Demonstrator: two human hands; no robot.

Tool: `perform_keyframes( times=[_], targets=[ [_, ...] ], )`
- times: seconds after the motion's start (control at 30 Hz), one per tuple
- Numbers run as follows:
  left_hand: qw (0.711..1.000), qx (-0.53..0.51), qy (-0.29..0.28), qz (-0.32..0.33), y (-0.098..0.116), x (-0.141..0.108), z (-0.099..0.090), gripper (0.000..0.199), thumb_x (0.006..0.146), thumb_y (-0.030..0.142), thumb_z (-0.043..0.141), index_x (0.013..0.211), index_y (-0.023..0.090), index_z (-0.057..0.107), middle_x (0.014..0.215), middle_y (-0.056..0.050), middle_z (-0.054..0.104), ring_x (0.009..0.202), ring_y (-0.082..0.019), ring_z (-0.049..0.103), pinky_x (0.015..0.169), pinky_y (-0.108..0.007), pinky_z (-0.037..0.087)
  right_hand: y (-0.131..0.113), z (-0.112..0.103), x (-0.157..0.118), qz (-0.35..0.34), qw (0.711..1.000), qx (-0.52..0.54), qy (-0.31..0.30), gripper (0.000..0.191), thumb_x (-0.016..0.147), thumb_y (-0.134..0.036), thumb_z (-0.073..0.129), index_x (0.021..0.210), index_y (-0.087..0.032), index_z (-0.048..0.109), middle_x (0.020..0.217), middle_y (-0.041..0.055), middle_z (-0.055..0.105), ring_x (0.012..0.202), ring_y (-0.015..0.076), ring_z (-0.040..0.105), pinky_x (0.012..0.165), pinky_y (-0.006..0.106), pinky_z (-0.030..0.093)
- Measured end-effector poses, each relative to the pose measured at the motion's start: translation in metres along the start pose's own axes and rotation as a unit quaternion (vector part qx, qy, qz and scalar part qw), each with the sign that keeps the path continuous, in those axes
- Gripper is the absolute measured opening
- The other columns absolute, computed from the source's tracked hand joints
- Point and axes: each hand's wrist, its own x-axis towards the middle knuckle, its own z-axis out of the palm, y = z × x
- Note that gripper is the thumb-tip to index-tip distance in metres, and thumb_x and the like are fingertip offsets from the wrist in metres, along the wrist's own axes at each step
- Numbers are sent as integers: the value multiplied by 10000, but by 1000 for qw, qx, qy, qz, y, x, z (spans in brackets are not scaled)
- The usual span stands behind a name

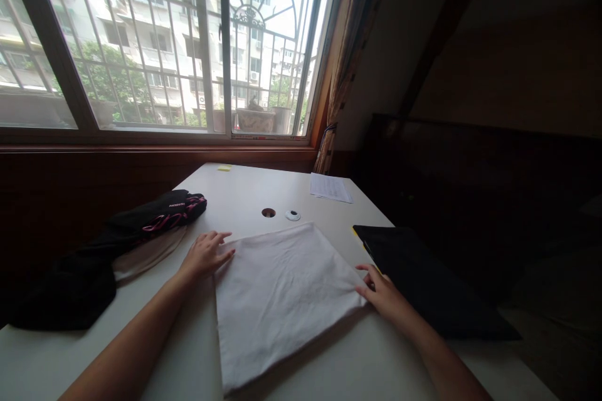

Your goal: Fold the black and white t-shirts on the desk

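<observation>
I am in what looks like a room in a home, at a white table below a wide window. A curtain is tied beside it, and apartment buildings stand beyond ornamental bars.

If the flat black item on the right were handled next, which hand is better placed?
Probably the right hand: it is at the right corner of the white cloth, beside the flat black item. The left hand is at the far-left corner, across the cloth.
</observation>
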Motion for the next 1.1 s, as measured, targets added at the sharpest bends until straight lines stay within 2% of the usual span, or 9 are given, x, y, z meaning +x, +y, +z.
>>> perform_keyframes(
  times=[0.13, 0.3, 0.47, 0.53, 0.63, 0.77, 0.83, 1.0, 1.1],
  targets=[
    [996, -59, -15, 59, 4, 1, 1, 397, 929, 483, 548, 1255, 281, 650, 1075, -49, 706, 1036, -249, 604, 958, -390, 470, 7, 4, 37, 28, 996, -80, 39, 556, 835, -334, 503, 1376, -203, 515, 1017, 73, 690, 1041, 277, 598, 953, 356, 434],
    [984, -107, -64, 128, 21, 1, 1, 425, 966, 433, 516, 1364, 303, 591, 1092, -64, 709, 1009, -240, 605, 929, -369, 497, -3, 7, 74, 9, 988, -145, 57, 458, 889, -244, 501, 1344, -209, 548, 1258, 114, 662, 1135, 277, 589, 995, 368, 377],
    [973, -155, -108, 136, 31, 1, -6, 323, 972, 429, 483, 1130, 279, 721, 1015, -63, 693, 849, -194, 638, 800, -310, 521, -8, 11, 105, 10, 988, -137, 73, 402, 901, -213, 526, 1299, -184, 573, 1300, 132, 637, 1196, 255, 571, 1006, 355, 343],
    [963, -187, -140, 130, 35, 0, -13, 316, 964, 430, 494, 1056, 248, 736, 973, -51, 700, 747, -161, 625, 715, -273, 507, -9, 13, 114, 20, 988, -130, 86, 375, 908, -241, 542, 1277, -189, 585, 1294, 131, 632, 1198, 263, 564, 983, 356, 354],
    [939, -246, -208, 122, 42, -3, -25, 311, 948, 419, 541, 973, 204, 763, 881, -43, 728, 742, -153, 632, 702, -244, 484, -14, 17, 123, 40, 986, -116, 114, 352, 910, -334, 571, 1238, -209, 607, 1298, 138, 604, 1183, 292, 555, 960, 377, 369],
    [871, -347, -344, 44, 52, -11, -35, 373, 930, 449, 572, 903, 149, 792, 697, -43, 719, 611, -143, 642, 596, -221, 476, -23, 22, 128, 61, 984, -82, 145, 445, 886, -459, 596, 1243, -194, 592, 1181, 147, 617, 1149, 306, 562, 974, 405, 382],
    [839, -382, -387, 13, 56, -15, -38, 375, 917, 451, 591, 899, 142, 802, 683, -51, 729, 584, -149, 657, 570, -219, 482, -26, 24, 127, 64, 985, -56, 149, 477, 883, -467, 591, 1259, -174, 569, 1129, 135, 631, 1124, 280, 583, 970, 381, 405],
    [808, -413, -420, -20, 62, -20, -46, 340, 892, 431, 624, 895, 148, 812, 702, -70, 763, 623, -198, 721, 594, -247, 526, -26, 27, 104, 48, 991, 6, 128, 494, 876, -458, 594, 1273, -167, 543, 1079, 88, 667, 1007, 209, 651, 870, 293, 480],
    [797, -419, -434, -27, 66, -20, -51, 312, 881, 404, 631, 900, 150, 812, 708, -67, 772, 645, -216, 737, 623, -265, 544, -25, 24, 80, 52, 992, 51, 106, 544, 842, -479, 637, 1288, -184, 537, 1017, 62, 687, 926, 207, 678, 825, 298, 500]
  ],
)
